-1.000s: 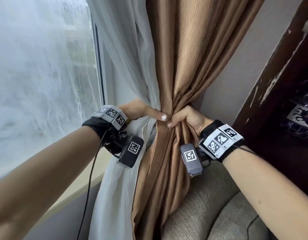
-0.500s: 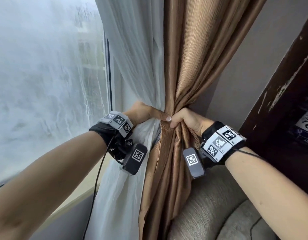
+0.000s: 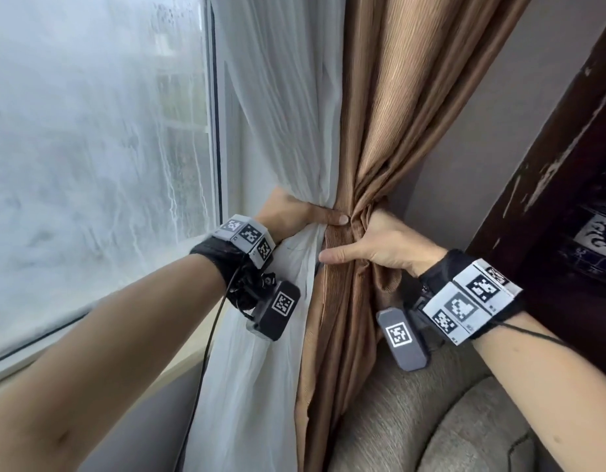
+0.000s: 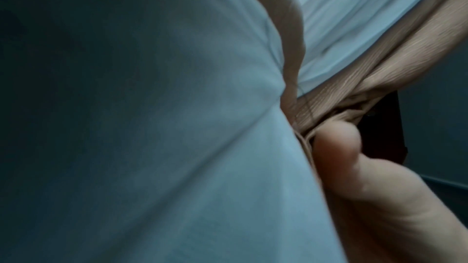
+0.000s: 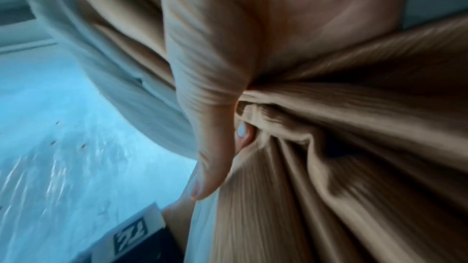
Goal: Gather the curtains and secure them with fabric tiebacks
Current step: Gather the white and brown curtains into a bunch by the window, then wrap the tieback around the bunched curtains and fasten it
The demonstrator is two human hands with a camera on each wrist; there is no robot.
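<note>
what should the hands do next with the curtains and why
Probably pull the brown band snug around the bunch. The left hand grips the white sheer and brown curtain at the waist, the right hand holds the band there, thumb out, and no finished knot shows.

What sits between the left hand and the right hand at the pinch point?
The gathered brown curtain, with the white sheer curtain on the left hand side; the right hand grips opposite. The head view shows this.

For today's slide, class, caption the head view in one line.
Both hands, left hand and right hand, grip the white sheer and brown curtain bunched together beside the window.
</note>
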